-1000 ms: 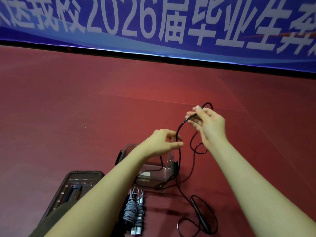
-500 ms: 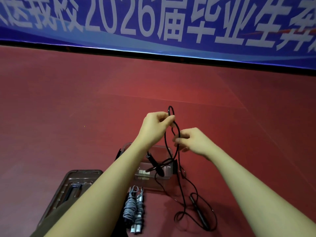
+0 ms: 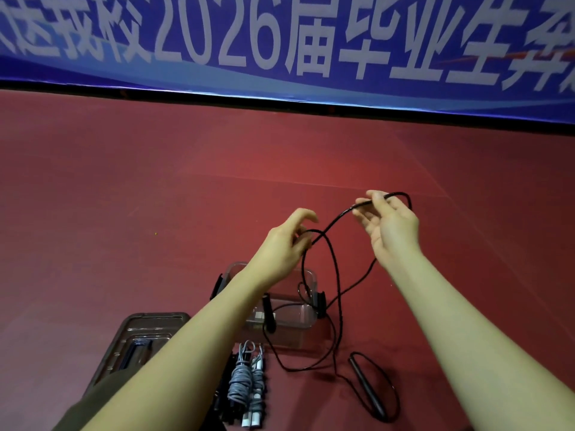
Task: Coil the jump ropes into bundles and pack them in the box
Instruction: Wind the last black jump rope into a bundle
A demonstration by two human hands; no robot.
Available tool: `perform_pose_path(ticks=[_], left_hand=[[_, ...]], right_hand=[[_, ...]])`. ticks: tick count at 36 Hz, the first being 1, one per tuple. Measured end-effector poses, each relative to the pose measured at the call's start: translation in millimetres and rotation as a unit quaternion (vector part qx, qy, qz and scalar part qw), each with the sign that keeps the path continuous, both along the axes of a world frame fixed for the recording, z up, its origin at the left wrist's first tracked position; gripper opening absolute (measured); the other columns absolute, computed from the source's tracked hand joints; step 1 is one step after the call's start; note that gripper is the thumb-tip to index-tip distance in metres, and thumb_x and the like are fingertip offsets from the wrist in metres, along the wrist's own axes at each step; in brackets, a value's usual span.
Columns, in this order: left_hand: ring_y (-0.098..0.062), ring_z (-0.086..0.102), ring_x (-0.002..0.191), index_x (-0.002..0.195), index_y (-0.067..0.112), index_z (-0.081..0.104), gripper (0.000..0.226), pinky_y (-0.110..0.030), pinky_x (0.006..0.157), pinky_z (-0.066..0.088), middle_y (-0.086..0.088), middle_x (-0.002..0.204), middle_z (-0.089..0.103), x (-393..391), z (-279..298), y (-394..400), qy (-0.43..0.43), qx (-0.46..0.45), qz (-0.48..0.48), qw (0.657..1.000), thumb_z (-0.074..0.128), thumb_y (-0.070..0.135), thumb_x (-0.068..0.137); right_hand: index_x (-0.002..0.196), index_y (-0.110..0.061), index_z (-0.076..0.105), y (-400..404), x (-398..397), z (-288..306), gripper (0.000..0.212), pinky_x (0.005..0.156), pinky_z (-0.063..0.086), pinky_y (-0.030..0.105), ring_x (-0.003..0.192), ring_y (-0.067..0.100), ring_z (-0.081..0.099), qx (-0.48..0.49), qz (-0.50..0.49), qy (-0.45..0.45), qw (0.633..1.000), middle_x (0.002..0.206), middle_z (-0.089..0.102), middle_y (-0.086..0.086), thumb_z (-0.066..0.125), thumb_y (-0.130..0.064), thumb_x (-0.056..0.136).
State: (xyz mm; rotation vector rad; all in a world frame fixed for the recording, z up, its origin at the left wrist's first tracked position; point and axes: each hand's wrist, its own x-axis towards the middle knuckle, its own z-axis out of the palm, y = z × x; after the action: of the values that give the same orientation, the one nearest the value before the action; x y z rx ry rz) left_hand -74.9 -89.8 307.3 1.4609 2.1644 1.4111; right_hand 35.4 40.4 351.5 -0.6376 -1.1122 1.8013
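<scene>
A black jump rope [image 3: 336, 275] stretches between both hands above the floor. My left hand [image 3: 284, 247] pinches loops of it at centre. My right hand [image 3: 389, 225], raised further right, grips a stretch of the cord between thumb and fingers. One black handle [image 3: 269, 312] dangles over the clear plastic box [image 3: 306, 321]; the other handle [image 3: 368, 387] lies on the floor at lower right with slack cord around it. A coiled grey rope bundle [image 3: 239, 377] with white handles lies in front of the box.
The box's dark lid [image 3: 140, 340] lies on the red floor [image 3: 155, 213] at lower left, with something dark on it. A blue banner [image 3: 280, 42] with white characters runs along the far wall.
My right hand has swung up and out to the right, drawing out a length of cord. My left hand has dropped slightly and still holds the loops. The slack on the floor has shifted.
</scene>
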Motion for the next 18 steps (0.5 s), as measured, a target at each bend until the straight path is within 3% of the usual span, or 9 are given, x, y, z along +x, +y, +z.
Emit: perform_pose_path(ticks=[2,5,9,12,15,18], left_hand=[[-0.008,0.053,0.067,0.104,0.018,0.064,0.017,-0.015,0.063,0.037,-0.001,0.083,0.064,0,-1,2,0.033,-0.004,0.043,0.999,0.05,0.011,0.096],[-0.015,0.06,0.095,0.11,0.009,0.067,0.024,-0.015,0.075,0.037,-0.003,0.102,0.068,-1,-2,4,0.068,-0.056,0.069,0.994,0.052,0.023,0.098],[-0.015,0.055,0.086,0.102,0.012,0.069,0.038,-0.023,0.073,0.04,-0.002,0.096,0.06,-1,-12,7,0.084,-0.155,0.022,0.984,0.061,0.047,0.088],[-0.008,0.053,0.086,0.083,0.002,0.067,0.055,-0.023,0.07,0.036,-0.005,0.089,0.058,5,-14,7,0.026,-0.144,0.012,0.989,0.048,0.053,0.092],[-0.008,0.057,0.085,0.081,0.002,0.065,0.065,-0.024,0.078,0.039,-0.003,0.093,0.064,12,-7,5,-0.048,-0.115,0.004,0.992,0.03,0.054,0.097],[-0.009,0.046,0.068,0.07,0.002,0.058,0.06,-0.027,0.07,0.04,0.0,0.083,0.053,16,-3,2,-0.019,-0.121,-0.058,0.991,0.044,0.057,0.091]], right_hand=[[0.084,-0.005,0.056,1,1,3,0.017,0.063,0.056,0.023,0.065,0.017,0.062,-0.029,-0.005,0.037,0.999,0.077,0.061,0.011,0.048,-0.008,0.098],[0.083,-0.006,0.054,1,3,5,0.018,0.062,0.056,0.023,0.063,0.016,0.063,-0.042,-0.006,0.06,0.997,0.078,0.062,0.013,0.047,-0.01,0.099],[0.085,-0.005,0.051,1,5,9,0.019,0.061,0.056,0.023,0.067,0.021,0.067,-0.065,0.007,0.103,0.992,0.081,0.063,0.016,0.043,-0.012,0.101],[0.088,-0.005,0.048,1,5,11,0.018,0.061,0.056,0.022,0.071,0.024,0.07,-0.083,0.014,0.134,0.987,0.084,0.064,0.019,0.039,-0.013,0.102],[0.09,-0.007,0.044,4,5,10,0.017,0.064,0.057,0.025,0.078,0.027,0.069,-0.1,0.0,0.154,0.983,0.09,0.064,0.021,0.036,-0.015,0.103],[0.092,-0.009,0.041,8,5,8,0.017,0.067,0.058,0.027,0.084,0.029,0.07,-0.109,-0.012,0.155,0.982,0.094,0.065,0.021,0.034,-0.019,0.103]])
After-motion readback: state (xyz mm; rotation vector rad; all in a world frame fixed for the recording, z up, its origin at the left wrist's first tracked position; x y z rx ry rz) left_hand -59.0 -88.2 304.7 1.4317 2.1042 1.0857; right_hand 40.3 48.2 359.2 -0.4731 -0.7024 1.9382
